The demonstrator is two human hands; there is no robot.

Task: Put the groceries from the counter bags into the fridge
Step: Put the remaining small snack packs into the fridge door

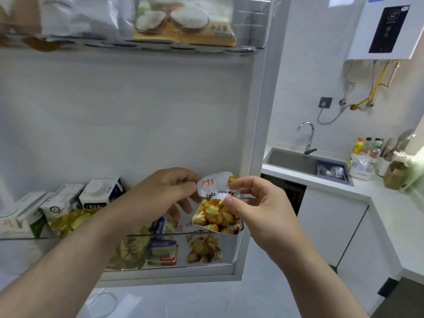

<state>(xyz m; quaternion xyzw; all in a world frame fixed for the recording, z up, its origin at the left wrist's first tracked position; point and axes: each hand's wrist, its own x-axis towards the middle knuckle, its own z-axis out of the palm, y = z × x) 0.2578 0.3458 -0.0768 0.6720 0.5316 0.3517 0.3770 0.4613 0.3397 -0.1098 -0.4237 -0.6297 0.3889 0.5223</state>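
At the left, the lower shelf (229, 251) of the open fridge door (137, 111) holds three cartons (101, 191) in a row at its left end, then at least three flat packs (163, 246) behind its clear front. An upper shelf (252, 31) carries two bags: one silver (80, 17) and one printed with coconut halves (183, 19).

The left hand (167, 191) reaches in from the near left and pinches the packet (218, 210) by its top left edge, fingers curled. The packet is at the right end of the lower shelf, its bottom edge level with the rim. Its long axis is about upright: the white printed header points up and leans a little left, and the end full of yellow-brown pieces points down. The right hand (259, 203) pinches its right side, thumb on the front and forefinger on the crumpled top corner.

Right of the door, a white table (390, 203) runs along the far wall and turns nearer on the right. It holds one sink (298, 161) with one tap (307, 136), with bottles and a cup of utensils farther right. One white heater (380, 28) hangs on the wall above. Below are white cabinets and a grey floor.
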